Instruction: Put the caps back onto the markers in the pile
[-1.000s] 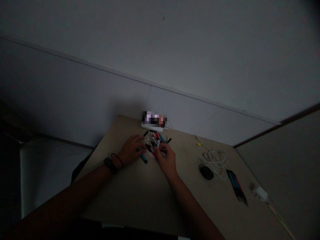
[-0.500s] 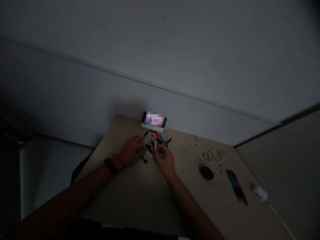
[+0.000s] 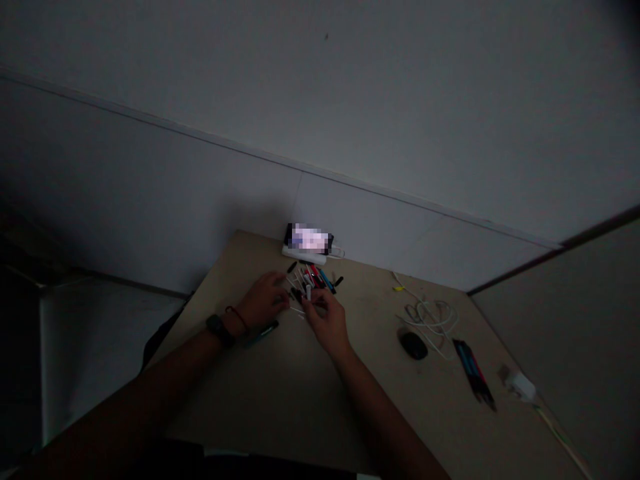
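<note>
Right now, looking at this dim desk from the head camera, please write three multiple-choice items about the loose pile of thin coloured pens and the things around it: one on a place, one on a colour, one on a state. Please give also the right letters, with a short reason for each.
1. Where is the black oval computer mouse from the loose pile of thin coloured pens?
A. Left of it
B. Right of it
C. On top of it

2. What colour is the wristwatch on the wrist of the left hand?
A. Black
B. White
C. Red

3. What state is the thin white cable in?
A. Pulled straight
B. Wound on a reel
C. Lying in loose loops

Answers:
1. B: the mouse lies apart, to the pile's right.
2. A: the watch shows black.
3. C: it curls in loops just above the mouse.
</note>
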`<state>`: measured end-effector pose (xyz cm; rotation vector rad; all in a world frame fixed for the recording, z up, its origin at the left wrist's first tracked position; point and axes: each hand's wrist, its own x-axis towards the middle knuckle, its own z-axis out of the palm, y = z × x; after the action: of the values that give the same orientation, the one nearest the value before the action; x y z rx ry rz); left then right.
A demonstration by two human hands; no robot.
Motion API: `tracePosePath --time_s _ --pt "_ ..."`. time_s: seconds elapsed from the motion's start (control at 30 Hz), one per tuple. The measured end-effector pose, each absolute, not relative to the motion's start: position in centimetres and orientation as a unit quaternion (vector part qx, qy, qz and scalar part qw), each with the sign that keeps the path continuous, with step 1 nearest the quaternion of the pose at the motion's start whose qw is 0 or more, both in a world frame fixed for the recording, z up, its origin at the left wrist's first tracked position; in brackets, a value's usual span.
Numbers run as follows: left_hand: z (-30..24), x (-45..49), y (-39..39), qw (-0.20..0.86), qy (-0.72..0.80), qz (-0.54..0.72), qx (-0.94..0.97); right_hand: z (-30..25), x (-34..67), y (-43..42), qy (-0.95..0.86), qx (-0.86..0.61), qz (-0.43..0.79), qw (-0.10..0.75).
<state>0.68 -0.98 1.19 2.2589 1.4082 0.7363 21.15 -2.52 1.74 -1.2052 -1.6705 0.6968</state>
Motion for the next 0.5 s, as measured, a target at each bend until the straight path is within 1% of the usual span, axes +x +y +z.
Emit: tracePosePath --time_s 0.2,0.4,0.5 --pt "0.9 0.6 -1.1 0.162 0.482 0.252 0.824 1.7 21.2 -2.6 -0.682 -0.49 0.279 0.467" --pt "2.1 -0.6 -0.5 0.122 0.465 0.311 0.82 2.4 21.0 -2.9 -0.673 -0.493 0.28 0.475" --pt "2.8 -1.7 0.0 0.132 0.457 0.339 0.812 2.8 21.1 -2.9 -0.667 -0.494 0.273 0.487"
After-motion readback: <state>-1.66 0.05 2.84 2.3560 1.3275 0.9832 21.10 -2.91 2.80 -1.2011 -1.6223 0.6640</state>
